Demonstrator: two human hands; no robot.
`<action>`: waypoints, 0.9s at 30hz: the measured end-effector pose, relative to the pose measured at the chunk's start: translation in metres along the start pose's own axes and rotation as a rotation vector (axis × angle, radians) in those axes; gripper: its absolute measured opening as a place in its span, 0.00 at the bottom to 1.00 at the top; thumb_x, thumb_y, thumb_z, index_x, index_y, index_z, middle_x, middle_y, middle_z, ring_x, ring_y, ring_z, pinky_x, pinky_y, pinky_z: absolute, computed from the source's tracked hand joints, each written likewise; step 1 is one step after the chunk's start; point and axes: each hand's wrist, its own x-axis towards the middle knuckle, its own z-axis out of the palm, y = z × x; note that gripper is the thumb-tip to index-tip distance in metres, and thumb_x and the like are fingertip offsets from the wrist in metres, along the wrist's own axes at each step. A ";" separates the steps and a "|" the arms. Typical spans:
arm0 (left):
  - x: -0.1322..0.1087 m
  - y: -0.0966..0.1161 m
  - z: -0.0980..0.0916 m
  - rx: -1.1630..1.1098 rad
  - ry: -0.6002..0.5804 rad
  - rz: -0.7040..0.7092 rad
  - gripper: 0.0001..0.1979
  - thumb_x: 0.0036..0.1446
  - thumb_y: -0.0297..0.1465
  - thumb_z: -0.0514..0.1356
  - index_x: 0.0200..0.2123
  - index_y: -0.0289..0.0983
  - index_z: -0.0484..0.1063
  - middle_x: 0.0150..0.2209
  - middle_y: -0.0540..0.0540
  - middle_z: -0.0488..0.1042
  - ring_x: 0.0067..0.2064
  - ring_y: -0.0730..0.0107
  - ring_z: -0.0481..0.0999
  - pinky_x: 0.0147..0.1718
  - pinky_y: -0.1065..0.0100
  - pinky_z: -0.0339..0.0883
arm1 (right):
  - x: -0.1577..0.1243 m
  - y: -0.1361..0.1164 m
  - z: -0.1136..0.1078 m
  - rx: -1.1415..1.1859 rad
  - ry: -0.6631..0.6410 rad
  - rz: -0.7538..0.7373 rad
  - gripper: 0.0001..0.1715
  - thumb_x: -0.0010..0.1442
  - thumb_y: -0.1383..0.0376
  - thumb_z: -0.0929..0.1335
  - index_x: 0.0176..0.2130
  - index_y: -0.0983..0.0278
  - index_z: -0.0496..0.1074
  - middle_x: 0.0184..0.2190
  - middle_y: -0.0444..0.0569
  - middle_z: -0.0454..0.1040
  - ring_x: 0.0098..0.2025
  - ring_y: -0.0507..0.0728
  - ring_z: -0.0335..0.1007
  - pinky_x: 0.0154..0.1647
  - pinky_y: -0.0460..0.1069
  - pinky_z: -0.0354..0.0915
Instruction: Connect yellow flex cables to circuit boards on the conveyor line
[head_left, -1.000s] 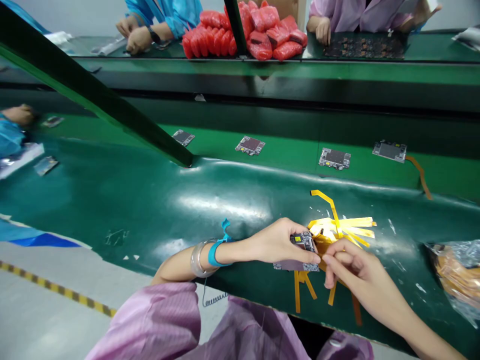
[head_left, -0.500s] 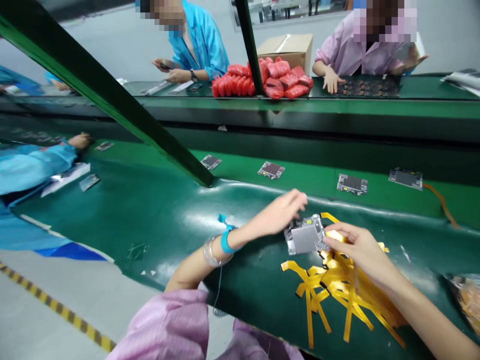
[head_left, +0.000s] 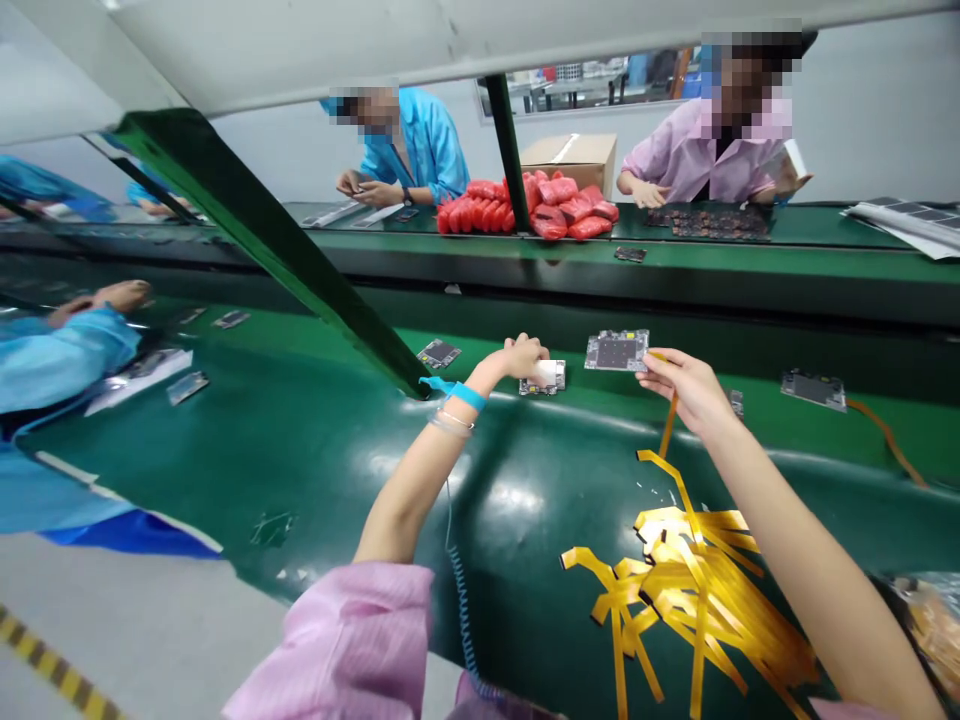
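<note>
The right hand pinches a flat, dark-grey rectangular circuit board by its right end between thumb and fingers. The board extends leftward from that grip, its long axis running roughly left to right across the view. A narrow orange ribbon cable hangs below the same fingers. The left hand reaches to a second, pale-topped rectangular circuit board on the bright green belt. Its fingers overlap that board's left part; whether they grasp it or only touch it cannot be told. The pale-topped board lies to the left of the held board, slightly nearer the wearer, and the left hand is clearly the closer one to it. A heap of shiny yellow ribbon cables lies on the dark green mat, nearer the wearer.
</note>
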 end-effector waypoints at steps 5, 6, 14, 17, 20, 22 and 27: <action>-0.041 0.008 -0.003 -0.385 0.232 0.020 0.14 0.53 0.35 0.66 0.40 0.36 0.69 0.41 0.43 0.76 0.51 0.57 0.73 0.52 0.58 0.66 | 0.031 0.018 -0.001 -0.265 0.119 -0.033 0.14 0.68 0.62 0.71 0.50 0.67 0.74 0.50 0.53 0.75 0.49 0.61 0.75 0.51 0.60 0.72; -0.053 0.010 0.000 -0.471 0.253 0.014 0.14 0.56 0.35 0.63 0.43 0.36 0.68 0.45 0.43 0.76 0.50 0.59 0.74 0.51 0.59 0.68 | 0.027 0.021 -0.006 -0.320 0.148 -0.053 0.14 0.67 0.62 0.71 0.51 0.66 0.73 0.52 0.53 0.74 0.52 0.62 0.73 0.53 0.61 0.70; -0.134 0.035 0.062 -0.912 -0.012 -0.161 0.26 0.45 0.27 0.72 0.47 0.36 0.69 0.49 0.40 0.76 0.47 0.59 0.79 0.49 0.56 0.74 | -0.107 0.025 -0.044 -0.621 -0.338 -0.189 0.10 0.63 0.60 0.69 0.39 0.61 0.79 0.36 0.49 0.80 0.39 0.60 0.76 0.43 0.54 0.69; -0.149 0.051 0.084 -0.974 -0.137 -0.225 0.22 0.43 0.27 0.74 0.42 0.33 0.72 0.43 0.42 0.78 0.43 0.63 0.79 0.46 0.59 0.74 | -0.141 0.033 -0.044 -0.713 -0.507 -0.208 0.05 0.59 0.63 0.73 0.37 0.60 0.79 0.38 0.50 0.79 0.43 0.62 0.74 0.47 0.56 0.65; -0.156 0.063 0.099 -0.934 -0.199 -0.220 0.20 0.40 0.27 0.75 0.34 0.33 0.69 0.32 0.50 0.76 0.34 0.73 0.76 0.37 0.69 0.70 | -0.148 0.046 -0.040 -0.774 -0.562 -0.216 0.02 0.61 0.65 0.72 0.34 0.60 0.77 0.36 0.50 0.77 0.42 0.63 0.72 0.50 0.59 0.61; -0.160 0.069 0.106 -0.879 -0.225 -0.202 0.20 0.39 0.27 0.75 0.30 0.34 0.66 0.28 0.53 0.73 0.29 0.77 0.72 0.31 0.73 0.64 | -0.146 0.052 -0.038 -0.776 -0.576 -0.213 0.07 0.63 0.65 0.70 0.32 0.61 0.75 0.34 0.49 0.76 0.41 0.62 0.72 0.50 0.59 0.60; -0.168 0.076 0.112 -0.852 -0.288 -0.173 0.22 0.41 0.30 0.74 0.30 0.36 0.62 0.29 0.53 0.72 0.29 0.76 0.73 0.29 0.73 0.61 | -0.143 0.050 -0.038 -0.678 -0.540 -0.187 0.08 0.64 0.66 0.69 0.33 0.60 0.78 0.38 0.49 0.77 0.43 0.61 0.72 0.52 0.59 0.59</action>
